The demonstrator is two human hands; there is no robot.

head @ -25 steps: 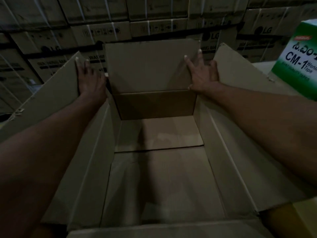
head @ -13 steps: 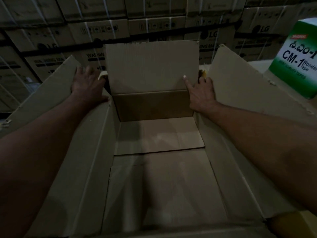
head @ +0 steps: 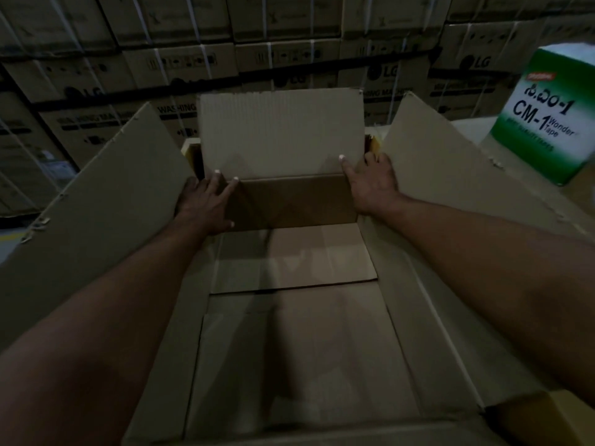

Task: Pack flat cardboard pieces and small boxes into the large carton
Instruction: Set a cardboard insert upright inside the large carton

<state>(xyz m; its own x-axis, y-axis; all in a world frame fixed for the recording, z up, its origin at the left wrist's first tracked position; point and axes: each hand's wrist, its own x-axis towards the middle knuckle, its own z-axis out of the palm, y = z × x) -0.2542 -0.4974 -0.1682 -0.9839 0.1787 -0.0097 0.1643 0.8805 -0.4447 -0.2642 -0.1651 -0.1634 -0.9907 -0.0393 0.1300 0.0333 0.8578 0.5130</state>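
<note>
A large brown carton stands open in front of me, its side flaps spread out left and right and its far flap standing upright. A flat cardboard sheet lies on the carton's floor at the far end. My left hand rests inside the far left corner, fingers straight against the far wall. At the far right corner my right hand lies with straight fingers on the base of the far flap. Neither hand holds anything.
A green and white tape box marked CM-1 stands at the right beyond the carton's right flap. Stacked strapped washing-machine cartons form a wall behind. The left flap slopes outward. A yellowish box corner shows at the bottom right.
Both hands have slid down from the flaps' upper edges to the carton's far corners. My left hand moved off the left flap and now lies inside against the far wall.
</note>
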